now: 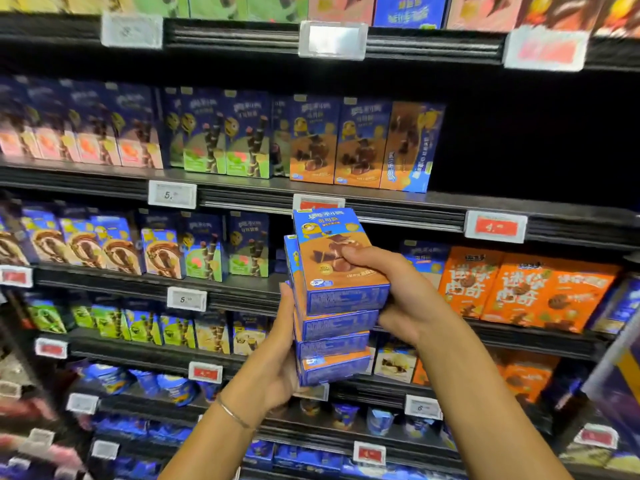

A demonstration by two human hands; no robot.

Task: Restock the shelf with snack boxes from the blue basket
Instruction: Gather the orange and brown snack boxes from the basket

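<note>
**Stack of snack boxes (332, 327) held up to the shelf (242, 199), and only loosely squared**

Four blue-and-orange boxes lie flat one on another in front of the shelving. The left hand (280, 344) cups the stack's left side and lower end, its thumb running up the edge. Its fingers are hidden behind the stack. The right hand (398, 299) is clamped on the top box (332, 258), with fingers curled over its printed face from the right. The blue basket is out of view, so how much stock remains cannot be told.

Above the stack stands a row of matching boxes (360, 143). Up and to the right of the stack, beside that row, is a dark gap (519, 143), which looks like where these belong.

Risks, as I judge them:

- The boxes sit slightly askew. If the top one is lifted off at a tilt, it could drag the one beneath it and spill the lower three from a one-handed hold.
- The reach goes up and right from the stack. A box brought in too low would catch the shelf lip.
- A box pushed in too hard could knock over the angled end box of the row.
- The picture is blurred at its edges, so the depth of the gap is unclear.
</note>
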